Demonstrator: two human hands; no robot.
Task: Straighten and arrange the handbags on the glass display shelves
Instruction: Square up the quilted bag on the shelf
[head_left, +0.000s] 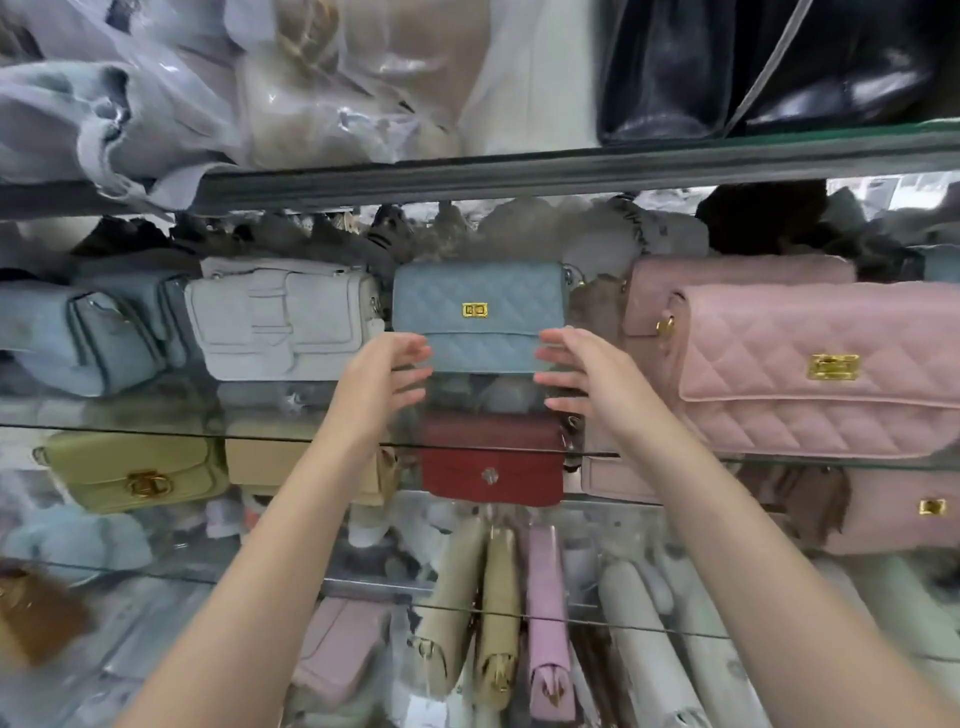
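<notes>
Both bare arms reach up to a small blue quilted bag (478, 314) that stands upright on a glass shelf (156, 428), its gold clasp facing out. The left hand (382, 371) sits at the bag's lower left corner and the right hand (576, 371) at the lower right, fingers spread and lightly curled (the fingertips touch the bottom edge, but neither hand wraps around it). The blue bag stands between a pale grey bag (283, 325) on its left and a large pink quilted bag (821, 369) on its right, which juts further forward. On the shelf below, a dark red bag (491, 462) sits directly under the blue one, with an olive bag (132, 470) further left. More bags in plastic wrap (218, 88) crowd the top shelf.
</notes>
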